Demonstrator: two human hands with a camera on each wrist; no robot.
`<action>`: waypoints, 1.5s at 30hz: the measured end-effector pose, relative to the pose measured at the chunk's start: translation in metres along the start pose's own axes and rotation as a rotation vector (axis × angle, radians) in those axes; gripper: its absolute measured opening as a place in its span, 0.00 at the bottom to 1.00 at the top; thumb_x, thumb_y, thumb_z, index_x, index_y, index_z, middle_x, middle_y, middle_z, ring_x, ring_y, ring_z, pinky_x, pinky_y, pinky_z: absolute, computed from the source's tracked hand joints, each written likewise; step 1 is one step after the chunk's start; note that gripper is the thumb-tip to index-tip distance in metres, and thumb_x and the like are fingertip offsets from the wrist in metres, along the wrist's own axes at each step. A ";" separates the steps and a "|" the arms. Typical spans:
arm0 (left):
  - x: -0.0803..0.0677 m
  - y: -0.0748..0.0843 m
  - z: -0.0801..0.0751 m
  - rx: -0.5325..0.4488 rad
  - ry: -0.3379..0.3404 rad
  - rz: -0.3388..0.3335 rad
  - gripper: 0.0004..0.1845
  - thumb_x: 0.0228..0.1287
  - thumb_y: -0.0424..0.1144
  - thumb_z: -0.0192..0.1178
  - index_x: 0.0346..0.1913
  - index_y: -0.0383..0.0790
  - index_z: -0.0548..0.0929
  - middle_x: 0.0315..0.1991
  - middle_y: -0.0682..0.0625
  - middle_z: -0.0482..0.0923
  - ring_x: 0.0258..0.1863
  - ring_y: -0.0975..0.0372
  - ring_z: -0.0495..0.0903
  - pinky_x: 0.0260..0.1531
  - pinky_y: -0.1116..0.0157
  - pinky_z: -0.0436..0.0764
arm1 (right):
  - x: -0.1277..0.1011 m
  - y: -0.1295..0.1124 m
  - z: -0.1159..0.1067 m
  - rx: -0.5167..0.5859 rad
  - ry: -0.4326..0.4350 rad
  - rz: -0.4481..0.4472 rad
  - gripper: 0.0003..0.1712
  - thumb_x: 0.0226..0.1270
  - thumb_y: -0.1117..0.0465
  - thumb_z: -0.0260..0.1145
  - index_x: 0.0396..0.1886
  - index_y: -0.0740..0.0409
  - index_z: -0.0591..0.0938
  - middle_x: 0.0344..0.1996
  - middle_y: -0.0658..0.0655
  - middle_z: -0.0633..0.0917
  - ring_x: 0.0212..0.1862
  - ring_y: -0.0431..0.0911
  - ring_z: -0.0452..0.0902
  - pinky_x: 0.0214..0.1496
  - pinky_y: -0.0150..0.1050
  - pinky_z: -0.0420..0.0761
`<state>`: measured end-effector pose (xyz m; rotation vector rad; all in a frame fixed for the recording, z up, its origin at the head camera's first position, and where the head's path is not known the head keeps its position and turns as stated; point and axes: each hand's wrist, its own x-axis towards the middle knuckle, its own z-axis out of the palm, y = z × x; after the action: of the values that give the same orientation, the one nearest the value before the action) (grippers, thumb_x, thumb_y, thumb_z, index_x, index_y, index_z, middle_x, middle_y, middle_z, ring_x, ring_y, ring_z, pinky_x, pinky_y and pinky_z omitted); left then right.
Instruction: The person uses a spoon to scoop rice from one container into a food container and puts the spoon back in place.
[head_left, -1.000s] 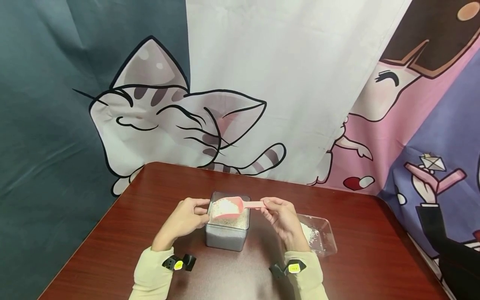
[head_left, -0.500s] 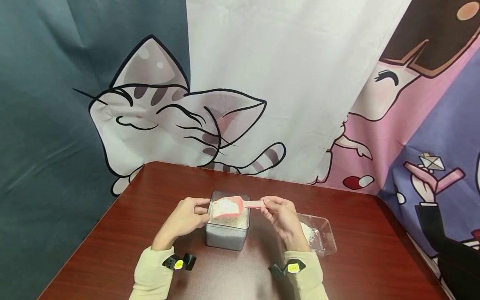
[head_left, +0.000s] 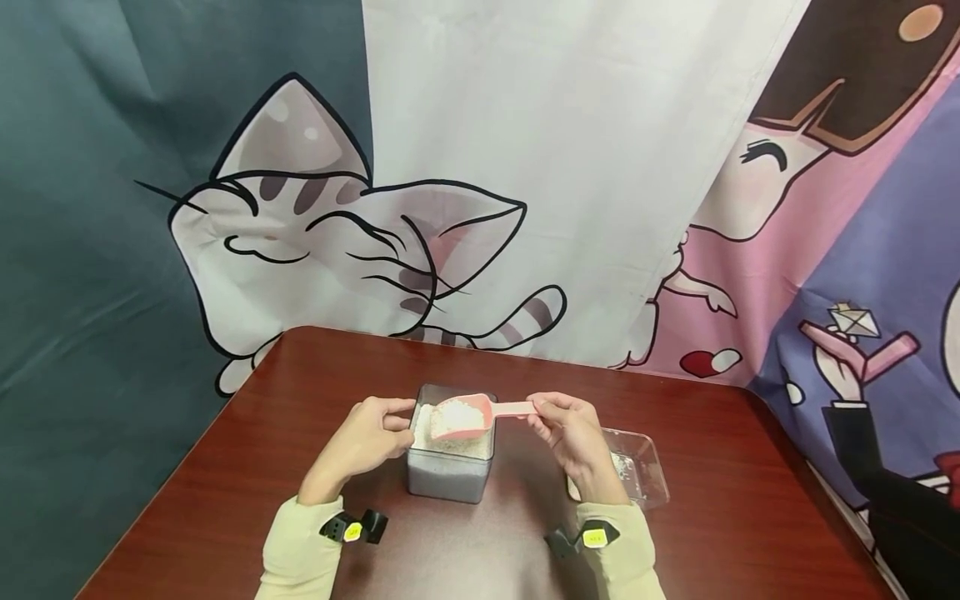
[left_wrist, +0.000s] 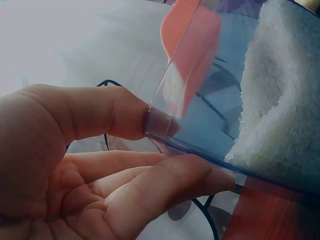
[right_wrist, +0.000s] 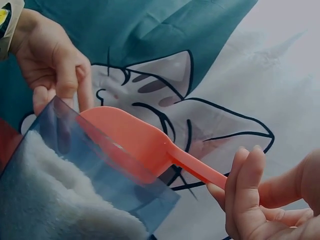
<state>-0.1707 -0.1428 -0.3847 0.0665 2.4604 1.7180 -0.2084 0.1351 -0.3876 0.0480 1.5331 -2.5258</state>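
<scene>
My right hand (head_left: 573, 437) pinches the handle of a pink scoop (right_wrist: 127, 142), heaped with white rice in the head view. The scoop is over the mouth of a square clear container (head_left: 447, 477), its bowl pointing left. White rice (left_wrist: 277, 95) partly fills that container, its surface uneven in both wrist views. My left hand (head_left: 362, 437) pinches the container's left wall near the rim. In the left wrist view, the thumb and fingers lie on opposite sides of this wall.
Right of the container, partly behind my right forearm, a shallow clear tray (head_left: 651, 475) holds some white grains. All stands on a reddish-brown table (head_left: 720, 442). A printed cloth (head_left: 585, 167) hangs behind the table's far edge.
My right hand and the scoop have moved slightly right relative to the container. The left hand keeps its hold on the container wall. The head view has shifted a little.
</scene>
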 end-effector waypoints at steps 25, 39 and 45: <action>-0.003 0.001 -0.004 0.016 -0.018 0.016 0.29 0.47 0.26 0.56 0.59 0.29 0.72 0.43 0.35 0.80 0.32 0.58 0.83 0.32 0.62 0.81 | -0.026 -0.052 -0.065 0.005 0.014 -0.061 0.12 0.62 0.75 0.55 0.32 0.64 0.85 0.25 0.56 0.84 0.23 0.40 0.78 0.28 0.27 0.78; -0.002 0.004 -0.006 0.013 -0.029 0.045 0.29 0.48 0.27 0.56 0.59 0.28 0.71 0.42 0.36 0.81 0.31 0.60 0.82 0.30 0.64 0.80 | -0.045 -0.060 -0.132 0.005 0.040 -0.099 0.15 0.66 0.74 0.51 0.33 0.66 0.85 0.27 0.57 0.85 0.26 0.41 0.80 0.27 0.27 0.78; -0.002 0.002 -0.005 0.020 -0.029 0.032 0.29 0.48 0.27 0.55 0.59 0.28 0.71 0.42 0.37 0.81 0.31 0.60 0.82 0.30 0.65 0.80 | -0.051 -0.064 -0.154 0.048 0.031 -0.122 0.17 0.66 0.75 0.48 0.34 0.67 0.85 0.30 0.58 0.86 0.28 0.42 0.81 0.31 0.28 0.79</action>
<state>-0.1692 -0.1466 -0.3806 0.1323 2.4690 1.6935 -0.1804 0.3066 -0.3973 0.0004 1.5306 -2.6683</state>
